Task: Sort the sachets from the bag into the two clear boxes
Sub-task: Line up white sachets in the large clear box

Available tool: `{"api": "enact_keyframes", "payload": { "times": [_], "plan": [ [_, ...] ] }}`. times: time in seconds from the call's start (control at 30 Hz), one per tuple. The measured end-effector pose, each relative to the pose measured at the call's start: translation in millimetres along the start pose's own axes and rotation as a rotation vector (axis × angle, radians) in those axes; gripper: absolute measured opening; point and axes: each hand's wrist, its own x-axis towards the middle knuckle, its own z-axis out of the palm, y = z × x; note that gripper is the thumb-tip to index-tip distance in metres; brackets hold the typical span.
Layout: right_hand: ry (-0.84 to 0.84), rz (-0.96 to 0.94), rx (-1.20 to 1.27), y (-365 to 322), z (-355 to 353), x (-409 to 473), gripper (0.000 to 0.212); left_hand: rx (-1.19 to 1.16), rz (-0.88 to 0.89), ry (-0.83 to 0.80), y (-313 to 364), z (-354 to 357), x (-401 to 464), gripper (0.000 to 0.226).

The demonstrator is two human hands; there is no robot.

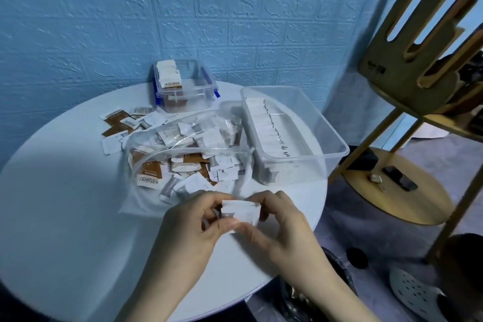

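Here, close to the near edge of the round white desk (65,204), the left hand (188,227) and the right hand (282,227) meet over a small stack of white sachets (241,210). The fingers of both hands are curled round it, pinching it from either side, with the left thumb pressed on its lower edge.

Just beyond the hands, at the middle of the desk, lies the clear bag (183,154), its mouth open toward the person, holding a jumble of brown and white sachets. Touching the bag's right side, at the desk's right edge, stands the larger clear box (332,138), with a row of white sachets standing on edge along its left wall.

Left of the bag's far end, a loose heap of sachets (122,125) lies on the desk. At the far edge, by the blue wall (104,21), sits the smaller clear box (203,86) with blue latches, holding brown-and-white sachets upright.
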Motion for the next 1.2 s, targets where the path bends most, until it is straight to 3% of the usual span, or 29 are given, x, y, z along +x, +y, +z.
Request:
{"api": "enact_keyframes", "payload": {
  "times": [0.13,0.37,0.67,0.83,1.03,1.1,1.2],
  "plan": [
    [-0.064,0.022,-0.041,1.1,-3.9,-0.3,0.027,-0.027,-0.041,-0.034,-8.9,4.8,-1.4,0.046],
    [-0.09,0.061,0.205,-0.6,-10.9,1.2,0.03,-0.046,-0.018,-0.035,-17.4,5.7,-3.9,0.047],
    [-0.129,-0.075,-0.043,-8.4,-21.3,10.2,0.022,0.115,0.157,-0.013,-4.6,7.8,1.4,0.039],
    [-0.141,-0.084,-0.016,-22.1,-64.5,33.7,0.022,0.001,0.222,0.059,30.7,10.6,19.5,0.063],
    [-0.197,-0.11,-0.052,-34.0,-99.4,66.5,0.017,-0.182,0.269,0.038,48.3,18.9,53.8,0.065],
    [-0.16,-0.119,-0.113,-31.6,-110.4,81.6,0.018,-0.061,0.337,0.07,44.2,23.9,65.2,0.059],
    [-0.054,-0.095,-0.248,-17.1,-128.5,116.4,0.019,0.375,0.567,0.126,29.0,35.5,78.3,0.055]
  ]
}}
